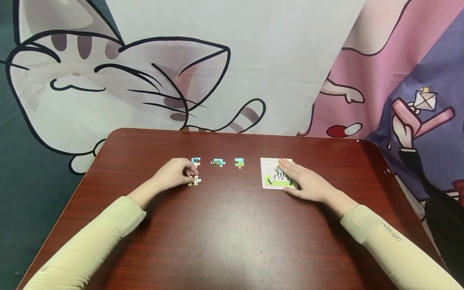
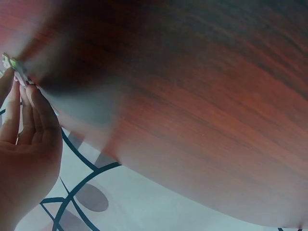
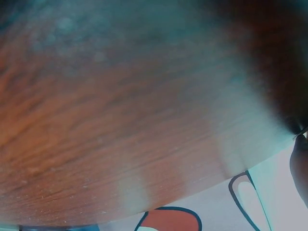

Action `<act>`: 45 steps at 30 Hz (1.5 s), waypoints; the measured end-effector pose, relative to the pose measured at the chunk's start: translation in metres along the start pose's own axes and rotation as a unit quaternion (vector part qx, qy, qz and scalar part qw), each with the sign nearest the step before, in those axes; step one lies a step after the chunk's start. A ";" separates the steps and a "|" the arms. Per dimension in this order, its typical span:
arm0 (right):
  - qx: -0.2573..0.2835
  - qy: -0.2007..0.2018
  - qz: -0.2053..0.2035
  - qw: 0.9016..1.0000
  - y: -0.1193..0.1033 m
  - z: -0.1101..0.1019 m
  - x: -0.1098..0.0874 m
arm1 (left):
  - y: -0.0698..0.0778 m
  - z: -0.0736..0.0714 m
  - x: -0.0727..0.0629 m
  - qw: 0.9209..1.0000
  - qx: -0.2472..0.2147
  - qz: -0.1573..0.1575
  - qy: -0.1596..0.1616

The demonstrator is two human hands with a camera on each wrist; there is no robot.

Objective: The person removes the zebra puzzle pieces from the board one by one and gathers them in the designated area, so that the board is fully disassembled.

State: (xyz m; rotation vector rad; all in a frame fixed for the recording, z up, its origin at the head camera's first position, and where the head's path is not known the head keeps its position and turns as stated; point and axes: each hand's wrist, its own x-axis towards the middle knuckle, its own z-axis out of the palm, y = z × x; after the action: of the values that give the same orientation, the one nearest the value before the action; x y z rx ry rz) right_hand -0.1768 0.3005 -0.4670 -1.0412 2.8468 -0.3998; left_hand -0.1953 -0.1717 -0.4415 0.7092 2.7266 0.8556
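We count four loose pieces here. The left piece (image 1: 196,160), middle piece (image 1: 218,163) and right piece (image 1: 239,162) make a row across the table (image 1: 224,233), each apart from the next. The near piece (image 1: 197,180) is just on our side of the left one. Then there's one board (image 1: 265,167) and two hands.

Left hand (image 1: 177,172): the grip is narrow, thumb and fingertip pinching the near piece. The left wrist view shows the same pinch from the side. We can't tell if that piece is off the wood. The fingers are also right beside the left piece.

Right hand (image 1: 306,183): the grip is wide, fingers laid straight over the board's right side, thumb down by its lower edge. The right wrist view mostly gives us blurry wood, with only a bit of the hand.

Room-wise, we've got a wider gap between the right piece and the board than between the row's pieces. A long stretch of wood runs toward us, and a strip lies between the row and the far edge. Both side edges are well apart from the hands. A cat cloth (image 1: 282,60) hangs behind.

The board works like a tray: white border, zebra picture (image 1: 278,176) inside on green. The fingers hide part of it, so we can't count its pieces.
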 end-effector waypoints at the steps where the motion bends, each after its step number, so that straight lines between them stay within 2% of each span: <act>1: 0.000 0.000 0.001 1.000 0.000 0.000 0.000 | -0.001 0.000 0.000 1.000 -0.001 0.004 0.003; 5: 0.001 -0.001 0.003 1.000 0.000 0.000 0.000 | -0.004 0.002 -0.001 1.000 -0.006 0.021 0.015; 9: 0.002 -0.001 0.001 1.000 0.000 0.000 0.000 | -0.003 0.001 0.000 1.000 -0.011 0.012 0.012; 12: 0.002 0.000 0.001 1.000 0.000 0.000 0.000 | 0.001 -0.001 0.003 1.000 -0.017 0.002 0.011; 17: 0.004 0.003 0.001 1.000 0.000 0.000 0.000 | 0.014 0.000 0.012 0.999 -0.033 0.005 0.013; 25: 0.010 0.007 0.003 1.000 -0.001 -0.001 -0.001 | 0.043 0.014 0.038 0.998 -0.056 0.036 0.000; 34: 0.025 0.007 0.008 1.000 0.000 -0.002 0.000 | 0.077 0.035 0.073 0.995 -0.048 0.083 -0.023; 45: 0.022 0.002 0.005 1.000 0.002 -0.003 0.001 | 0.109 0.060 0.108 0.993 -0.061 0.088 -0.040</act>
State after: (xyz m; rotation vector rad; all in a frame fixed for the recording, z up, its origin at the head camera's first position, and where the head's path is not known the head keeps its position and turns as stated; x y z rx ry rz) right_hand -0.1788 0.3018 -0.4645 -1.0185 2.8322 -0.4607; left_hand -0.2274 -0.0104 -0.4321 0.9477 2.5454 0.9997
